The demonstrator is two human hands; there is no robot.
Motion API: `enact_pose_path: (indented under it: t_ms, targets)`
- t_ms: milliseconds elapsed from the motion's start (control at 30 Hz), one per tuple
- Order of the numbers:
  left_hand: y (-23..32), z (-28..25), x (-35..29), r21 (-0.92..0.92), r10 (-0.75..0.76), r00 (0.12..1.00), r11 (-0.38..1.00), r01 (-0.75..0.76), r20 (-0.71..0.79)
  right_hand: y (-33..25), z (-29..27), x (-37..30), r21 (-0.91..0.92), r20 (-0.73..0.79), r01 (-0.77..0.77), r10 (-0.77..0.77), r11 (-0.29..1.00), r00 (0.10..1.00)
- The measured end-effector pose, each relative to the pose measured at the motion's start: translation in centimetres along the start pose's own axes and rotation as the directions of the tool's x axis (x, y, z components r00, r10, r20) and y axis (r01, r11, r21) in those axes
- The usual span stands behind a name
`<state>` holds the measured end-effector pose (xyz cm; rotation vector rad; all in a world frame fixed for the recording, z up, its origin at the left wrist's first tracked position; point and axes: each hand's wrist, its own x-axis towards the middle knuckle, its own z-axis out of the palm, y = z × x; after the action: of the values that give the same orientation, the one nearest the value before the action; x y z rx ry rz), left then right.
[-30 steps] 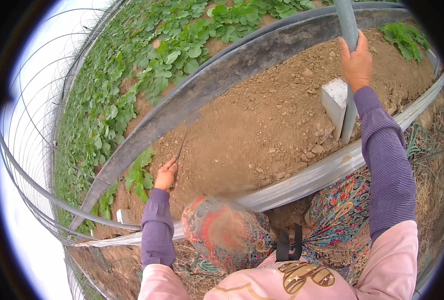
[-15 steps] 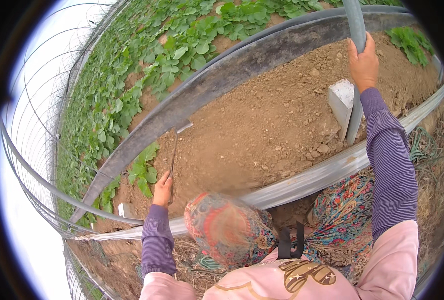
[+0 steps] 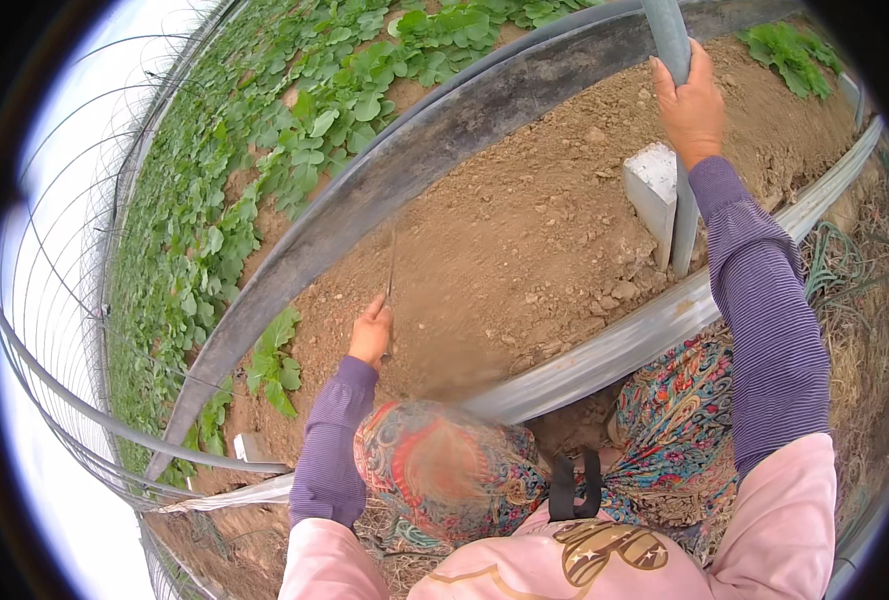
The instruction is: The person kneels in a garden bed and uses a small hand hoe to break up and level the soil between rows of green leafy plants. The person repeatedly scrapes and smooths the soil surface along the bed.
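The left hand (image 3: pixel 371 335) is closed around a thin stick (image 3: pixel 391 268), which points up over the bare soil bed (image 3: pixel 524 240). Farther across the bed, the right hand (image 3: pixel 691 105) wraps around an upright grey pole (image 3: pixel 674 60), beside a white block (image 3: pixel 652 185).

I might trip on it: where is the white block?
Head view, upper right: the white block stands in the soil against the grey pole, below the right hand.
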<state>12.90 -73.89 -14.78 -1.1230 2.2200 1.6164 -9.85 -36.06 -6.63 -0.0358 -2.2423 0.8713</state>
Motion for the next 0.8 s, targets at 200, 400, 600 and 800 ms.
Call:
enact_pose_path:
  t_ms: [200,400,600,800]
  targets:
    - [0.7,-0.4,0.8,0.014,0.082,0.995,0.996,-0.083,0.054,0.5,-0.3,0.0,-0.003,-0.09,0.102,-0.102,0.995,0.991]
    - [2.4,0.5,4.4,-0.178,-0.085,0.99,0.982,0.064,-0.113,0.0,-0.2,-0.1,0.054,-0.061,0.075,-0.072,0.996,0.996]
    - [3.8,3.6,-1.9,-0.024,0.053,0.945,0.999,-0.048,0.324,0.4,-0.1,0.1,0.054,-0.099,0.11,-0.105,0.992,0.99]
    - [4.0,0.8,-2.5,-0.046,0.177,0.971,0.984,-0.172,0.163,0.2,-0.4,0.0,0.067,-0.073,0.093,-0.088,0.993,0.993]
